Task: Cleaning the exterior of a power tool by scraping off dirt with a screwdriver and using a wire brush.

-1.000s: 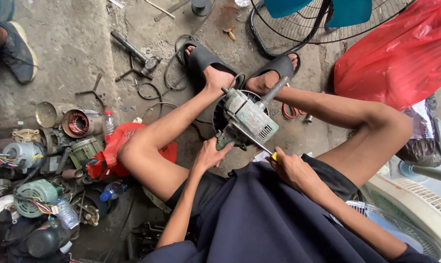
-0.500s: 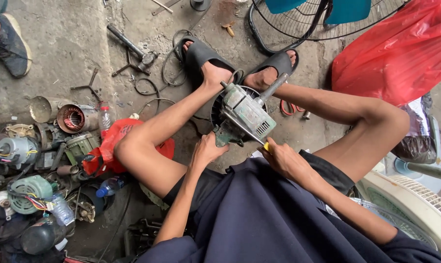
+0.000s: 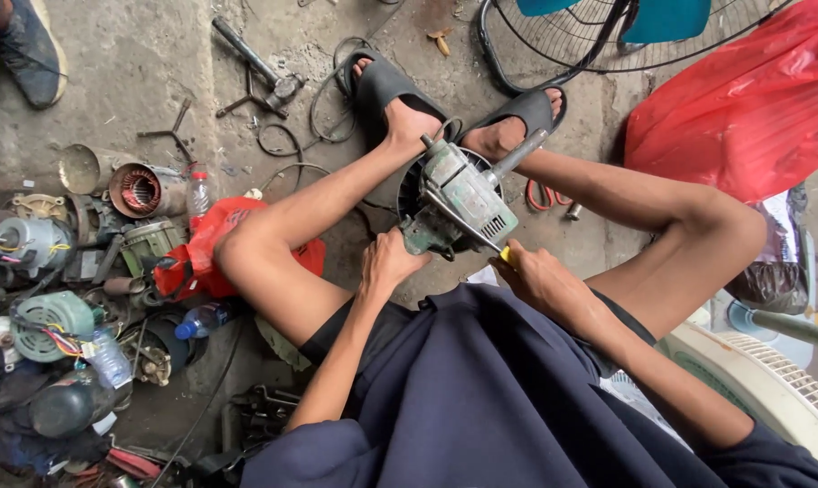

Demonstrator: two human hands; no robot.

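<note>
Left hand of mine is wrapped around the near end of a small grey-green electric motor, fingers curled under its casing. That motor sits low between my bent knees, just above the concrete floor, with its far end resting against a dark round housing close to my feet. My feet wear black sandals and are planted side by side beyond the motor.

My right hand is closed around a screwdriver with a yellow handle; only a sliver of yellow shows past my fingers. Its thin metal shaft runs up and to the left along the side of the motor, touching the casing.

To my left, a heap of old motors and motor parts lies on the floor, some with copper windings showing, near a red plastic bag and a small plastic bottle. Loose black cables curl on the floor ahead of my left foot. A large red bag sits to my right, and a wire fan guard lies beyond my right foot.
</note>
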